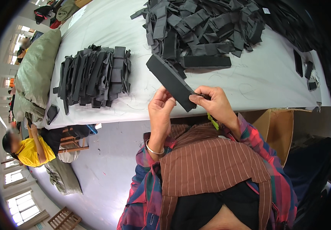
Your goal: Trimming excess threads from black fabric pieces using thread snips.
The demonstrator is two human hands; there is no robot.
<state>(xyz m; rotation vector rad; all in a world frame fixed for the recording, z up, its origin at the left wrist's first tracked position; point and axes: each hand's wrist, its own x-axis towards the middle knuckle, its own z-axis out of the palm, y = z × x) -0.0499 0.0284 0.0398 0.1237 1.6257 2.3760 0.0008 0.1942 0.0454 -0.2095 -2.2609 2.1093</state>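
A long, flat dark grey fabric strip point(168, 79) is held at a slant over the table's near edge. My right hand point(218, 105) pinches its lower end between thumb and fingers. A small dark object partly shows in that same hand, and a yellow-green cord point(213, 122) hangs below it; its kind I cannot make out. My left hand point(161, 109) is closed at the strip's lower left side, thumb against the curled fingers, gripping its edge. Just beyond, a heap of similar dark strips point(207, 28) lies loose. To the left, more strips stand in a packed stack point(92, 76).
The white-covered table point(142, 111) spreads ahead. Big greenish sacks point(39, 69) line its left end, near a phone-like dark object point(52, 114). A person in yellow point(39, 151) sits at the left. A cardboard box point(280, 130) stands under the table at right; dark fabric point(288, 27) covers the far right.
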